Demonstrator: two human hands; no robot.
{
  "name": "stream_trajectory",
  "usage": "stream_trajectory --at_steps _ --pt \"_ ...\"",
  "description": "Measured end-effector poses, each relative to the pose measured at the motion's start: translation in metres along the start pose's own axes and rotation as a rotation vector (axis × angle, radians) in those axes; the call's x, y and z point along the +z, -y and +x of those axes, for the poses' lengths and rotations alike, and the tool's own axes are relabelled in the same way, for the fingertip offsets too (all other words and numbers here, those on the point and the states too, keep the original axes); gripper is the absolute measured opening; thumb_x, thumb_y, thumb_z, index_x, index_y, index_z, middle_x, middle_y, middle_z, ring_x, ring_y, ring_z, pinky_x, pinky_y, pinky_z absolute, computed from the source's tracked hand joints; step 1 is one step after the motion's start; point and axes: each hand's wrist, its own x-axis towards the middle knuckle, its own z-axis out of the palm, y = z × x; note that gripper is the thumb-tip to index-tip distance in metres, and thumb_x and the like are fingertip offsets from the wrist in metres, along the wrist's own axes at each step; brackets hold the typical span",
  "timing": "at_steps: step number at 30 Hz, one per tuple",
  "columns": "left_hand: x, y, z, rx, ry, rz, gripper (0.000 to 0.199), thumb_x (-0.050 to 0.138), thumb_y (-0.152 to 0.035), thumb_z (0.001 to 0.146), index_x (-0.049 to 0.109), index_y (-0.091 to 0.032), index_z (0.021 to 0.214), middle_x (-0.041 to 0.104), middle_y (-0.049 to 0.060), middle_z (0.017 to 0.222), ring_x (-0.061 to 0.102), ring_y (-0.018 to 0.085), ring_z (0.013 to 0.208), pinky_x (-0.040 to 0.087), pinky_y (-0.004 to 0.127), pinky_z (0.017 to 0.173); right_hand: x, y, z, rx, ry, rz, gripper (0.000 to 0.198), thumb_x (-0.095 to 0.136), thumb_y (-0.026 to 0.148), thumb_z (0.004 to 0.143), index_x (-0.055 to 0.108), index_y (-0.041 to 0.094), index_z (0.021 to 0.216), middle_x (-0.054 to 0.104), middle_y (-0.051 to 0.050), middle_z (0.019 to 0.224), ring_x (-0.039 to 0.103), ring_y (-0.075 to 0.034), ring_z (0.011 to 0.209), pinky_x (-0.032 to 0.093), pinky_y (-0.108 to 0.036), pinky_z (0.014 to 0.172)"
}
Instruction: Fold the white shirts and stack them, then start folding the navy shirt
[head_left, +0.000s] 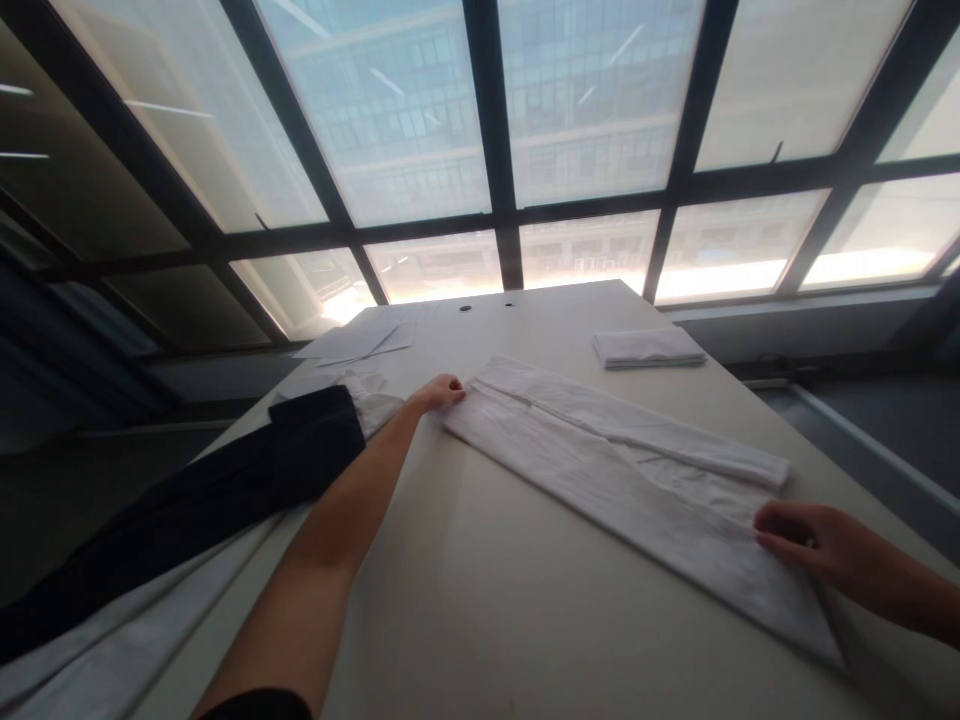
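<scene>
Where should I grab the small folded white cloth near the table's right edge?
Probably the near edge of the folded white cloth, from your side, lifting from below: it lies flat, its layered edge faces you, and nothing visible covers it.

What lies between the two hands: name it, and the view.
In the head view, a long folded white cloth lies across the table from the left hand to the right hand.

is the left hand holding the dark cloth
No, the left hand pinches the far end of the long white cloth, while the dark cloth lies beyond the left forearm.
</scene>
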Motion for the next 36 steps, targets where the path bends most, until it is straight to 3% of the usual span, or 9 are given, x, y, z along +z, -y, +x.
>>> stream_trajectory --at_steps 3,8,14,27,32,36 --pt "-0.001 0.002 -0.004 0.028 -0.04 -0.055 0.021 0.071 -0.04 0.068 0.066 -0.019 0.069 0.07 0.004 0.074 0.063 0.02 0.074 0.048 0.027 0.066 -0.003 0.003 -0.001 -0.007 0.181 0.071 0.042 0.06 0.061 0.084 0.076 0.022 0.086 0.077 -0.007 0.09 0.07 -0.026 0.084 0.05 -0.03 0.075" --pt "-0.001 0.004 -0.008 0.049 -0.082 -0.146 0.028 0.071 -0.046 0.068 0.062 -0.019 0.072 0.068 0.002 0.073 0.062 0.02 0.075 0.048 0.027 0.068 -0.009 0.008 -0.001 -0.015 0.193 0.091 0.042 0.059 0.059 0.086 0.074 0.019 0.084 0.075 -0.008 0.087 0.068 -0.027 0.082 0.049 -0.031 0.074" --pt "0.003 0.004 -0.011 0.026 -0.147 -0.197 0.029 0.071 -0.046 0.069 0.058 -0.02 0.073 0.068 0.003 0.075 0.064 0.02 0.078 0.05 0.027 0.071 -0.014 0.017 -0.001 -0.033 0.085 0.087 0.04 0.062 0.059 0.083 0.072 0.021 0.078 0.072 -0.005 0.076 0.066 -0.025 0.072 0.05 -0.031 0.065" --pt "0.003 0.014 -0.001 -0.014 -0.188 -0.135 0.024 0.068 -0.041 0.073 0.056 -0.02 0.073 0.069 0.004 0.08 0.065 0.021 0.082 0.05 0.03 0.078 0.007 0.003 0.013 -0.022 -0.033 0.12 0.037 0.062 0.055 0.086 0.077 0.021 0.085 0.078 -0.006 0.087 0.071 -0.027 0.081 0.052 -0.032 0.074" --pt "0.0 0.013 0.005 0.003 -0.166 -0.105 0.023 0.068 -0.041 0.069 0.056 -0.021 0.071 0.069 0.004 0.077 0.066 0.022 0.082 0.051 0.03 0.078 0.004 0.01 0.025 -0.093 -0.24 0.108 0.038 0.055 0.049 0.091 0.078 0.02 0.096 0.077 -0.009 0.099 0.07 -0.026 0.088 0.053 -0.034 0.08" --pt "0.0 0.015 0.006 0.01 -0.177 -0.082 0.023 0.067 -0.042 0.068 0.057 -0.022 0.072 0.07 0.005 0.078 0.067 0.024 0.083 0.052 0.032 0.078 0.006 0.008 0.041 -0.223 -0.134 0.143 0.036 0.059 0.049 0.089 0.081 0.021 0.091 0.074 -0.009 0.101 0.068 -0.025 0.092 0.052 -0.035 0.087"
